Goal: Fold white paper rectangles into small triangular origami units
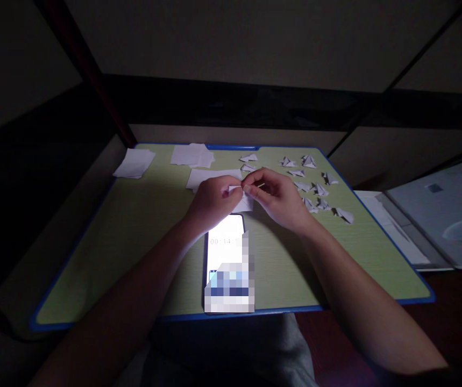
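Head cam looks down at a green board (134, 226) with a blue rim, where both forearms angle in from the bottom corners and meet near the far middle, wrists low over the surface. The left hand (213, 200) and right hand (276, 194) are pretty much knuckle to knuckle, each with thumb and fingertips pinched on a small white piece of paper (242, 194) held just above the board, right past the top of a lit phone (227, 263). Folded paper shapes (315, 189) are scattered just to the right of the hands, and flat paper sheets (192, 156) sit along the far edge.
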Demonstrator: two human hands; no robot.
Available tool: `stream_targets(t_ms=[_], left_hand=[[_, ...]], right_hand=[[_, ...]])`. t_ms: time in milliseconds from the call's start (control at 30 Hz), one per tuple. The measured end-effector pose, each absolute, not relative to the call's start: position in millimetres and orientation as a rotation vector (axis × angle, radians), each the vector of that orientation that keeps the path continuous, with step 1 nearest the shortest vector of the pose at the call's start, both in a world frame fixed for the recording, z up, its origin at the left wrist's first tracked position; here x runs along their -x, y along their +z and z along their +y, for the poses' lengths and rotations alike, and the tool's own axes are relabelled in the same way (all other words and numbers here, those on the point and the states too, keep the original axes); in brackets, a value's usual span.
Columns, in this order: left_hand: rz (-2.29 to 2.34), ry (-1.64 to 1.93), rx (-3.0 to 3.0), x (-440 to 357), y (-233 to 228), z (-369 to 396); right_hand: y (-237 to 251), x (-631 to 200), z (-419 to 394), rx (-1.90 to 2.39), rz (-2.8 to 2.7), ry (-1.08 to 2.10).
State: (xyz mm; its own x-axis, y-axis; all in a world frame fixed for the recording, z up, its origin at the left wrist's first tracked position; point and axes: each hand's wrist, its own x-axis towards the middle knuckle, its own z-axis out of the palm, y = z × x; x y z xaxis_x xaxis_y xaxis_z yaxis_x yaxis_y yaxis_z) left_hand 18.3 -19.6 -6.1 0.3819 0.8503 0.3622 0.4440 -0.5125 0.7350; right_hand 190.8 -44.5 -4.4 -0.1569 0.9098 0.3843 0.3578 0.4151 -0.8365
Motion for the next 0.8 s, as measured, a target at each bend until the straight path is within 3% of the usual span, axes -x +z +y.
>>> stream_targets(t_ms=[800], left_hand=[[1.079,1.001,-2.01,-18.6,-0.6,-22.1]], right_hand=[[-6.1,-182.9,-46.5,1.043,-1.638,0.825]])
